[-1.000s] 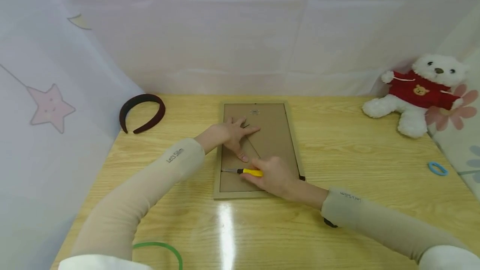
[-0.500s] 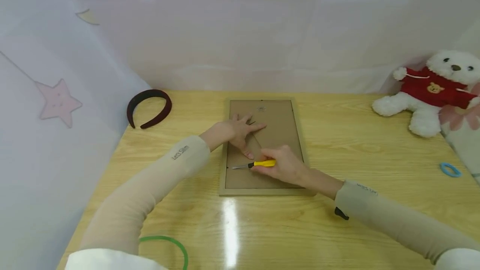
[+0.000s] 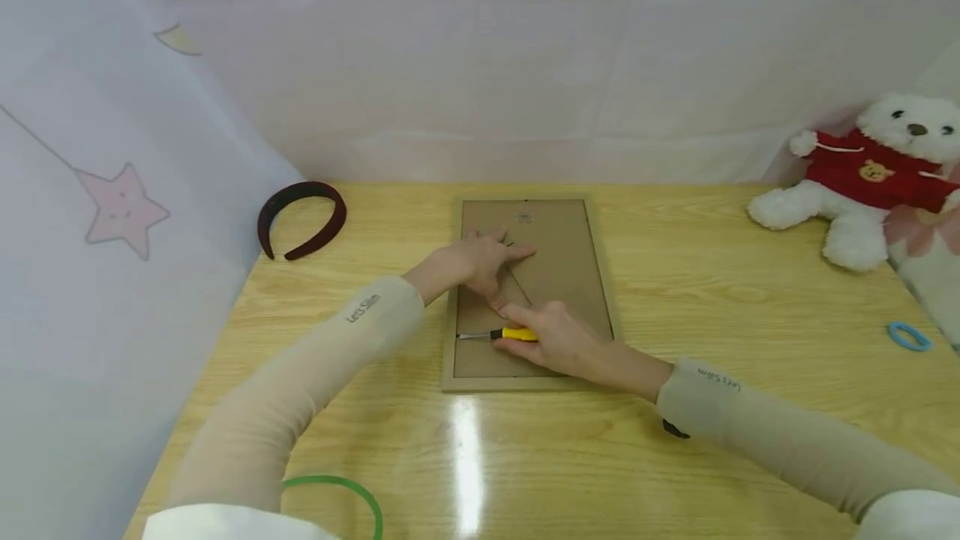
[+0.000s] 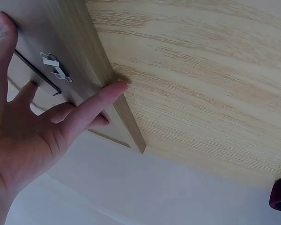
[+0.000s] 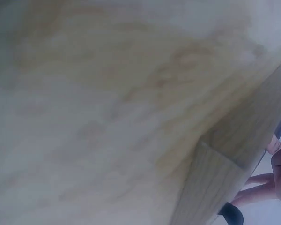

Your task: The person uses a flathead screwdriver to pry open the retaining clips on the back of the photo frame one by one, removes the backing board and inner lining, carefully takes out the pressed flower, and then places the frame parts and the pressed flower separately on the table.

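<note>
A picture frame (image 3: pixel 450 361) lies face down on the table, its brown backing board (image 3: pixel 558 236) uppermost. My left hand (image 3: pixel 480 261) rests spread on the left part of the board; one finger reaches over the wooden rim (image 4: pixel 75 40) in the left wrist view. Close by that hand is a small metal hanger (image 4: pixel 56 68). With curled fingers, my right hand (image 3: pixel 558 342) grips a screwdriver (image 3: pixel 520 334) with a yellow handle and black collar. Its metal tip points left, right at the board's left edge by the rim. The right wrist view shows only a few fingers (image 5: pixel 267 190) past the frame's corner.
A dark red headband (image 3: pixel 330 227) lies at the back left of the wooden table (image 3: pixel 360 440). At the right are a white teddy bear (image 3: pixel 847 190) in a red sweater and a blue ring (image 3: pixel 909 337). Part of a green loop (image 3: pixel 352 486) shows near the front.
The screwdriver tip was at the left edge, came away to the right half a second ago, and is back there now. The left hand stays on the board; the head view has shifted slightly.
</note>
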Demonstrator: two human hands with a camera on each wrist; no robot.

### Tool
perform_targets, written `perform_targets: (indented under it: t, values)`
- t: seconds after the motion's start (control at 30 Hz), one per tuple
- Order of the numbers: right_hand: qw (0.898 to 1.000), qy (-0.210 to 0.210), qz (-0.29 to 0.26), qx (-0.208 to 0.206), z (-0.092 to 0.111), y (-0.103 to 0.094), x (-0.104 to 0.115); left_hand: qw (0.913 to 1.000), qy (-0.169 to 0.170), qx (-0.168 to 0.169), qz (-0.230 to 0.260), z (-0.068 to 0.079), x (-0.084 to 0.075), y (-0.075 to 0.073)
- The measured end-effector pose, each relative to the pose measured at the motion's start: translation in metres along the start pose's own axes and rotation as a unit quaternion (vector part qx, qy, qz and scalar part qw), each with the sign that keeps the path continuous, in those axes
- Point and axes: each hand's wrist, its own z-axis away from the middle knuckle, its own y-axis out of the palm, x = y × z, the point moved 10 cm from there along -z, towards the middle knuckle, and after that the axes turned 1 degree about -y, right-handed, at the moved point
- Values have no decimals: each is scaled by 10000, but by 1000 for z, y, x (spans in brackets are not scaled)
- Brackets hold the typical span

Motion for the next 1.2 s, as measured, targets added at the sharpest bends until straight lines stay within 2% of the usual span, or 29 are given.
perform_targets:
  t: [0.3, 0.5, 0.63, 0.77, 0.93, 1.1, 1.2]
  values:
    - [9983, -201, 237, 491, -14, 0, 5, 9999, -70, -52, 145, -1, -2, 0]
    - [9965, -308, 376, 682, -23, -4, 7, 9997, -49, -214, 147, -3, -3, -7]
    - [9927, -350, 421, 1073, -32, 0, 9, 9997, -53, -108, 224, -3, -3, -4]
    - [9825, -204, 704, 1714, -46, 4, 17, 9991, -28, -20, 432, -1, -4, 0]
    - [9597, 19, 1267, 2509, -69, 10, 34, 9980, 87, -138, 610, 5, -6, -4]
    - [9445, -220, 1713, 2794, -92, 18, 57, 9944, 434, -348, 896, 9, -7, -7]
    - [9356, -400, 1947, 2916, -99, 24, 66, 9924, 744, -500, 843, 6, -3, -4]
